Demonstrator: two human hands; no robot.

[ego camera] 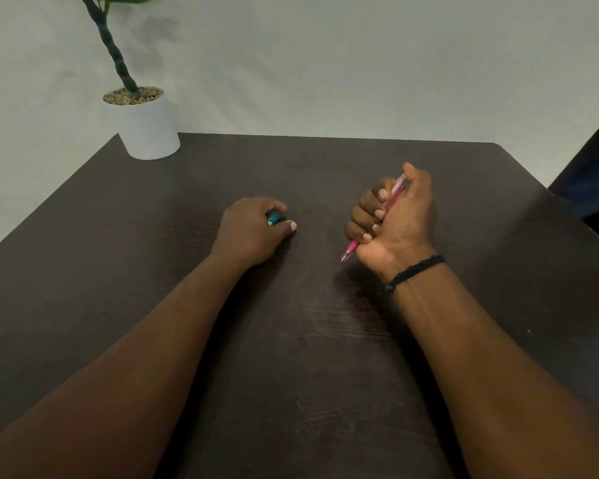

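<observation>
My right hand point(395, 219) grips a pink pen point(393, 197) in a fist just above the dark table point(291, 340). The pen's tip pokes out below the fist toward the table, and its top end shows beside my thumb. My left hand point(253, 229) rests on the table at the middle, its fingers curled round a small teal and black object point(274, 218) that is mostly hidden under them. A black cord bracelet point(414, 271) circles my right wrist.
A white pot point(146, 129) with pebbles and a green plant stem stands at the table's far left corner. A pale wall lies behind. Something dark, perhaps a chair, sits past the table's right edge point(588, 174).
</observation>
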